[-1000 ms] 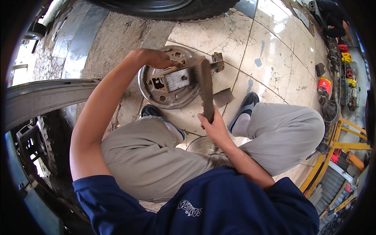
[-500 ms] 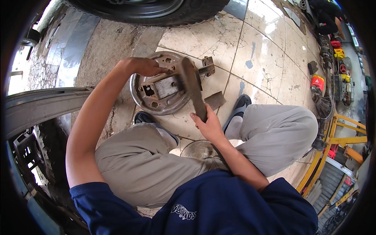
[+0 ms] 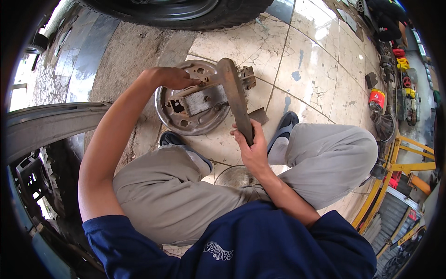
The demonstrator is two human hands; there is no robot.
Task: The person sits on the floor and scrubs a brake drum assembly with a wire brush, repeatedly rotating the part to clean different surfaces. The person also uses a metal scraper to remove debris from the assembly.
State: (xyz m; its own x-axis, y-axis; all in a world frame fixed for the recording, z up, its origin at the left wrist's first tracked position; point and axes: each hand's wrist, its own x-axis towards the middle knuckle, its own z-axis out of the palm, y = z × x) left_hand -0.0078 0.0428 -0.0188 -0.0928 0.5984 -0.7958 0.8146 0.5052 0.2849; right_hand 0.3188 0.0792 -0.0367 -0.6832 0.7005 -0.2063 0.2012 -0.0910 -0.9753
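Note:
A round, worn metal brake backing plate [image 3: 174,122] lies on the tiles in front of my feet, with a rectangular metal bracket [image 3: 200,102] across it. My left hand [image 3: 174,78] reaches over its upper left part, fingers closed on the metal near the bracket; the fingertips are partly hidden. In my right hand [image 3: 253,151] is a wire brush [image 3: 235,102], gripped by the lower end of its brown wooden handle. Its dark bristles show along the right side of the head, over the right part of the plate and bracket.
A large tyre [image 3: 186,21] stands at the far edge. A small flat metal piece [image 3: 258,116] lies right of the plate. On the right are a red-yellow can [image 3: 377,99], a yellow metal frame [image 3: 371,195] and tools. A grey metal beam [image 3: 55,125] runs along the left.
The wire brush has swung slightly right and up at its head, and my right hand has shifted a little right. My left hand stays at the plate, which is nearly still.

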